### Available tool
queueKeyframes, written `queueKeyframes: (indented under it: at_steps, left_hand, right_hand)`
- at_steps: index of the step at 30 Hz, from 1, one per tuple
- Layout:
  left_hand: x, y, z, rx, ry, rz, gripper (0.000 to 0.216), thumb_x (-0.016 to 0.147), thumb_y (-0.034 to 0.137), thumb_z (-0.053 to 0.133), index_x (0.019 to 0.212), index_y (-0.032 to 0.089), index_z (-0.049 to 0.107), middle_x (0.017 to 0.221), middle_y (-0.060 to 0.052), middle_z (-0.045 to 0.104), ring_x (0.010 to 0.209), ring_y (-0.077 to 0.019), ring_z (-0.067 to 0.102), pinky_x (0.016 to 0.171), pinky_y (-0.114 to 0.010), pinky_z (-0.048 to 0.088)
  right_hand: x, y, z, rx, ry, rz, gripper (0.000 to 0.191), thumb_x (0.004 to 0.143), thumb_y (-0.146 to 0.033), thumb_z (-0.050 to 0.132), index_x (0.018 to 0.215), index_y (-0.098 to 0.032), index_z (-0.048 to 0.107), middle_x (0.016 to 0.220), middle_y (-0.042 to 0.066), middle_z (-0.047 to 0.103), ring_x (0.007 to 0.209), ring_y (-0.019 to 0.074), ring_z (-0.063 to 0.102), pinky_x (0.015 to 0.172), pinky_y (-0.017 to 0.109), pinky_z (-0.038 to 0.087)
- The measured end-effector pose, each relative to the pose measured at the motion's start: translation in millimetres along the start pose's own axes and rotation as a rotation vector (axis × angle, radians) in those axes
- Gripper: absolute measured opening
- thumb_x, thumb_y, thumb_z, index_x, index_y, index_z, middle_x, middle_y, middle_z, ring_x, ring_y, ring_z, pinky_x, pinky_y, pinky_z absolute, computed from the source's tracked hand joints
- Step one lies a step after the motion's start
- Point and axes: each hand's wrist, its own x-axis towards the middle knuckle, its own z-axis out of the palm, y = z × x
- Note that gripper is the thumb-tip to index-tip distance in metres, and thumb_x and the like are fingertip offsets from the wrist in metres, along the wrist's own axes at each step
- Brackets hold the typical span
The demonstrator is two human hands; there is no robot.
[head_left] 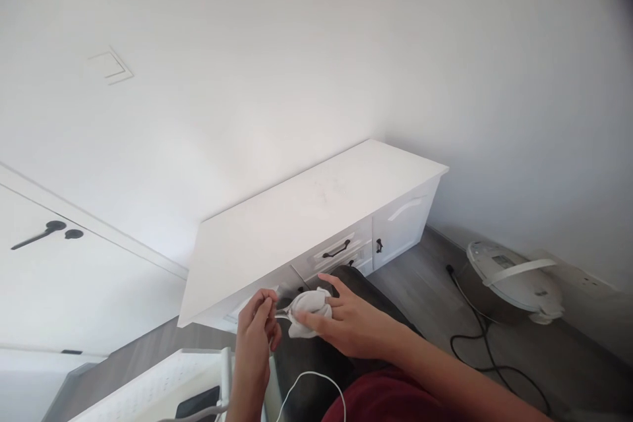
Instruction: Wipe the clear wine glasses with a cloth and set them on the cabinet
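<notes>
Crumpled white cloth (310,312), slim metal spoon (283,310)

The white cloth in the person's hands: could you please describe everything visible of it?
The white cloth is small, soft-looking and bunched into a wad. The right hand cups it from the right. It wraps one end of a thin metal utensil handle, whose other end the left hand pinches. It is held above a dark seat.

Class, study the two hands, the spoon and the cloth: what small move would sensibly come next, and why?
Probably a short rub of the white cloth along the spoon. The right hand wraps the cloth around the spoon's bowl end, while the left hand pinches the handle, steadying it for wiping.
</notes>
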Motion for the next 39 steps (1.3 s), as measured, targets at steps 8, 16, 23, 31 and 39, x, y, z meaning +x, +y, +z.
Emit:
queueKeyframes:
  at_steps: [8, 16, 23, 31, 39]
  left_hand:
    - [-30.7, 7.9, 13.1, 0.430, -0.007, 0.606, 0.020, 0.097, 0.035, 0.058, 0.081, 0.024, 0.063, 0.072, -0.001, 0.056, 0.065, -0.0186, 0.050, 0.062, -0.030, 0.038]
    - [-19.8, 5.1, 12.5, 0.602, 0.036, 0.857, 0.015, 0.096, 0.024, 0.060, 0.082, 0.025, 0.066, 0.081, -0.005, 0.063, 0.079, -0.0235, 0.057, 0.076, -0.034, 0.044]
    - [14.8, -13.8, 13.6, 0.323, -0.014, 0.210, 0.040, 0.096, 0.055, 0.054, 0.088, 0.019, 0.069, 0.067, 0.001, 0.054, 0.057, -0.0163, 0.049, 0.053, -0.026, 0.038]
    - [-19.9, 3.6, 15.6, 0.884, -0.338, 0.562, 0.025, 0.096, 0.039, 0.065, 0.079, 0.020, 0.066, 0.077, -0.002, 0.061, 0.070, -0.0185, 0.057, 0.067, -0.029, 0.040]
    - [-19.1, -20.9, 22.3, 0.672, -0.154, 0.355, 0.032, 0.097, 0.048, 0.062, 0.083, 0.020, 0.072, 0.073, -0.003, 0.070, 0.069, -0.0198, 0.060, 0.065, -0.028, 0.042]
  right_hand:
    - [6.3, 1.2, 14.7, 1.282, 0.476, 1.021, 0.047, 0.084, -0.037, 0.082, 0.124, -0.024, 0.063, 0.078, -0.002, 0.067, 0.069, 0.0161, 0.060, 0.063, 0.025, 0.045]
    - [7.0, 1.3, 16.6, 1.502, 0.519, 0.969, 0.046, 0.084, -0.039, 0.083, 0.121, -0.021, 0.062, 0.090, 0.001, 0.067, 0.076, 0.0148, 0.060, 0.068, 0.024, 0.045]
    - [1.6, -9.9, 9.6, 0.222, 0.215, 0.186, 0.044, 0.091, -0.012, 0.064, 0.131, -0.031, 0.064, 0.112, 0.007, 0.077, 0.100, 0.0260, 0.069, 0.109, 0.056, 0.039]
    - [-4.5, 3.6, 3.8, 1.159, 0.467, 0.781, 0.066, 0.092, -0.038, 0.077, 0.145, -0.029, 0.039, 0.082, -0.003, 0.068, 0.066, 0.0150, 0.060, 0.060, 0.024, 0.043]
    - [-11.7, 36.3, -12.8, 1.253, 0.943, 0.956, 0.045, 0.086, -0.043, 0.084, 0.115, -0.025, 0.055, 0.088, -0.002, 0.067, 0.077, 0.0136, 0.059, 0.072, 0.024, 0.047]
